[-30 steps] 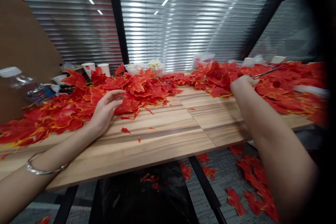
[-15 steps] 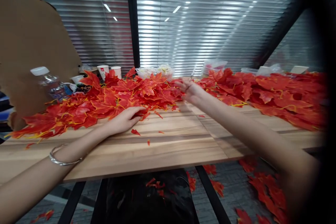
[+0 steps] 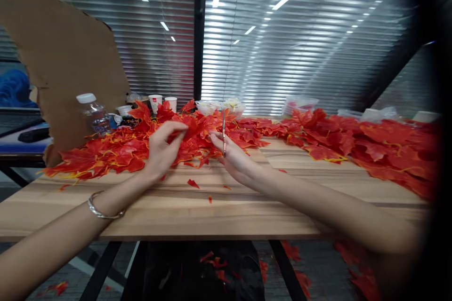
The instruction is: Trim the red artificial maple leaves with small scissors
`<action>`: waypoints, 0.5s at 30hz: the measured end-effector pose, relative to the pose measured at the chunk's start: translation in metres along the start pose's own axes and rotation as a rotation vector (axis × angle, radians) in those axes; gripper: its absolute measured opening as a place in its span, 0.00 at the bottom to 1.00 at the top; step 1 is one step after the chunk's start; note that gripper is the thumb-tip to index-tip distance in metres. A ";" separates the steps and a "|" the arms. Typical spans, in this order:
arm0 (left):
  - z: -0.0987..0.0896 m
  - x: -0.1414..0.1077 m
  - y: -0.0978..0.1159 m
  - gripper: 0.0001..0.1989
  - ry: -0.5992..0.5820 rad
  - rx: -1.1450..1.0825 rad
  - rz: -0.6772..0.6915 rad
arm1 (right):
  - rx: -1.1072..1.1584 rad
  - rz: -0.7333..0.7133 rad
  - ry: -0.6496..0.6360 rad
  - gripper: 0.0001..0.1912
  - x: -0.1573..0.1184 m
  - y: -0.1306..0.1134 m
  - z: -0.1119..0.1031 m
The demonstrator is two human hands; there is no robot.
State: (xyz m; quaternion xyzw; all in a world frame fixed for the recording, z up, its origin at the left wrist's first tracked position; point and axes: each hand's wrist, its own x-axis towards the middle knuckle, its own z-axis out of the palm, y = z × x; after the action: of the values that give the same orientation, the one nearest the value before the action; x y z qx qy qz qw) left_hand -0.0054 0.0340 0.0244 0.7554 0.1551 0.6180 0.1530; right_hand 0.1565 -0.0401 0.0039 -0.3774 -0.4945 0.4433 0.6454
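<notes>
My left hand [image 3: 165, 146], with a silver bangle [image 3: 102, 208] on the wrist, pinches a red leaf [image 3: 190, 129] between thumb and fingertips, above the wooden table [image 3: 158, 218]. Facing it from the right, my right hand [image 3: 233, 156] has its fingers curled round a thin pen-like tool [image 3: 223, 136], which stands upright. The tool's exact kind cannot be made out. A heap of red artificial leaves [image 3: 123, 150] lies behind and beside both hands. Small red scraps [image 3: 193, 183] are scattered on the wood in front.
More red leaves [image 3: 381, 146] are piled on the right. A plastic bottle [image 3: 95, 115], paper cups [image 3: 155, 102] and plastic bags [image 3: 300, 103] stand along the back. Brown cardboard [image 3: 77, 56] rises at the left. Leaves also lie on the floor below.
My left hand has risen off the table and now holds a leaf. My right hand has come left and nearer, with the thin tool now visible in it. The view has shifted slightly.
</notes>
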 end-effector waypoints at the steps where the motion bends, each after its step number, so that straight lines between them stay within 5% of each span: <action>1: -0.002 0.004 0.006 0.06 0.105 0.000 0.082 | 0.019 0.012 0.021 0.16 0.002 -0.001 -0.003; 5: -0.007 0.015 0.016 0.01 0.385 -0.121 0.211 | 0.073 0.049 0.028 0.21 0.009 -0.007 -0.004; 15: 0.002 0.003 -0.004 0.04 0.303 -0.191 -0.102 | 0.137 0.110 -0.317 0.15 0.002 -0.005 0.034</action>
State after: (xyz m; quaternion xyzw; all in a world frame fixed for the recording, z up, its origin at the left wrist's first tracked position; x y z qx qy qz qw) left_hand -0.0035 0.0383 0.0249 0.6270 0.1552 0.7279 0.2301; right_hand 0.1242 -0.0377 0.0169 -0.2842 -0.5372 0.5644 0.5585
